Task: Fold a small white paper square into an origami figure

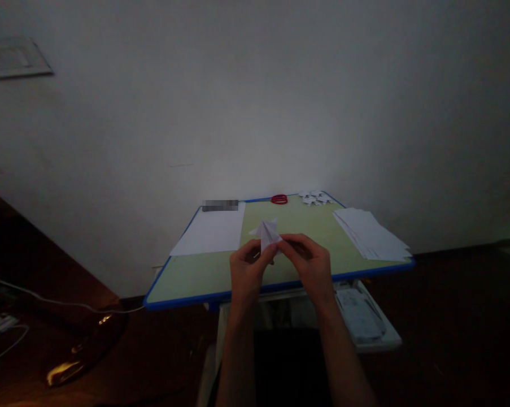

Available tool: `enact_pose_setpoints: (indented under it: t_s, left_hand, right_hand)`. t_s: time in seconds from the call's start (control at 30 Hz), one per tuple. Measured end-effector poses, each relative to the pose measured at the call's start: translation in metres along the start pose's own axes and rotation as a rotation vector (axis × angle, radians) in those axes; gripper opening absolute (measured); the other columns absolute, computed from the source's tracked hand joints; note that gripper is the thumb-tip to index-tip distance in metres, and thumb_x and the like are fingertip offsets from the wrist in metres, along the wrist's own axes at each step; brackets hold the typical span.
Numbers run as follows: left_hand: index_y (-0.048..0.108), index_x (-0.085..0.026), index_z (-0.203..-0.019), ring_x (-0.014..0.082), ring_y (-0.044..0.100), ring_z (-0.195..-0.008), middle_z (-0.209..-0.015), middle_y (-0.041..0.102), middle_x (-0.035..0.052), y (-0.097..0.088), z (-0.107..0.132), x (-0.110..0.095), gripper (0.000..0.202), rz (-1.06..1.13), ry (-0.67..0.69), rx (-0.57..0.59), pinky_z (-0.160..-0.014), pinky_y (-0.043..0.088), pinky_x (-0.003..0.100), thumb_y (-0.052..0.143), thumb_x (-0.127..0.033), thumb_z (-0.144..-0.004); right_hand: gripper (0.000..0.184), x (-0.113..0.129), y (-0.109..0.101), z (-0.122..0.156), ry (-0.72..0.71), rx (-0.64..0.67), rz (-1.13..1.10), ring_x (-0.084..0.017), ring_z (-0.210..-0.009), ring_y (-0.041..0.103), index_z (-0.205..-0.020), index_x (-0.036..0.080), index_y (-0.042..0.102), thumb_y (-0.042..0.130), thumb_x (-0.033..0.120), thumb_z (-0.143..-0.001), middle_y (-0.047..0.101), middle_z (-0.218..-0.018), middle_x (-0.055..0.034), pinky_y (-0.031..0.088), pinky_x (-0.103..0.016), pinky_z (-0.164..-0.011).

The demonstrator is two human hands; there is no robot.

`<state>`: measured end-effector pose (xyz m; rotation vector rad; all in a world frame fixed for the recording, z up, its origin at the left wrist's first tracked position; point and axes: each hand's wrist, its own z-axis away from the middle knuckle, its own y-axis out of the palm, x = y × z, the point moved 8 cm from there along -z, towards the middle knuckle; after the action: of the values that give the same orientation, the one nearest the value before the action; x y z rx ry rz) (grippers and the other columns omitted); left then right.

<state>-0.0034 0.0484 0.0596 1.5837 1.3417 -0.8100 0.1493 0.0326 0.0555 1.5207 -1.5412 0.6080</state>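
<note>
Both of my hands hold a small folded white paper shape [265, 230] just above a pale green table top with a blue rim [195, 299]. My left hand [247, 271] pinches its lower left part with fingers closed. My right hand [308, 263] pinches its right side, fingers pressed together. The paper's pointed flaps stick up and away from me.
A flat white sheet [212, 232] lies at the table's left. A stack of white sheets [371, 234] lies at the right. Several small folded paper pieces [315, 197] and a red ring [279, 199] sit at the far edge by the white wall. White cables [47, 299] run across the dark floor at left.
</note>
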Motion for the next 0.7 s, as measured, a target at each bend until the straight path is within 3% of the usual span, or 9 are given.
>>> enact_pose_setpoints:
  t_s: [0.17,0.27,0.57,0.7]
  left_hand:
    - [0.077,-0.014,-0.083,0.0141,0.066,-0.067,-0.077,0.074,0.0041,0.004,0.003,-0.003,0.019,-0.013,0.012,0.055,-0.066,0.055,0.026,0.083,-0.032,-0.077]
    - [0.076,-0.015,-0.084,0.0144,0.067,-0.064,-0.074,0.074,0.0036,0.006,0.003,-0.003,0.021,-0.014,0.016,0.062,-0.064,0.056,0.026,0.083,-0.033,-0.077]
    - [0.079,-0.014,-0.082,0.0128,0.063,-0.057,-0.064,0.072,0.0027,0.008,0.006,-0.003,0.020,-0.068,0.023,0.083,-0.057,0.051,0.023,0.084,-0.032,-0.076]
    - [0.078,-0.013,-0.079,0.0115,0.061,-0.055,-0.062,0.070,0.0020,0.008,0.006,-0.002,0.020,-0.063,0.002,0.098,-0.055,0.050,0.021,0.085,-0.031,-0.075]
  right_hand:
    - [0.012,0.003,-0.003,-0.001,-0.042,-0.006,0.107,-0.019,-0.082,0.068,-0.090,0.023,0.076,0.078,0.034,-0.086,0.074,-0.088,-0.0018,0.053,-0.032,-0.077]
    - [0.012,0.006,-0.005,-0.001,-0.066,-0.004,0.159,-0.020,-0.084,0.067,-0.089,0.023,0.076,0.075,0.034,-0.088,0.073,-0.088,-0.0020,0.051,-0.032,-0.078]
    - [0.013,-0.001,-0.010,-0.001,0.082,0.036,0.002,-0.018,-0.075,0.063,-0.079,0.021,0.074,0.079,0.034,-0.081,0.070,-0.077,0.0002,0.048,-0.030,-0.074]
    - [0.015,-0.001,-0.015,-0.001,0.092,-0.009,0.066,-0.018,-0.073,0.062,-0.077,0.021,0.075,0.080,0.034,-0.078,0.070,-0.074,-0.0001,0.047,-0.031,-0.073]
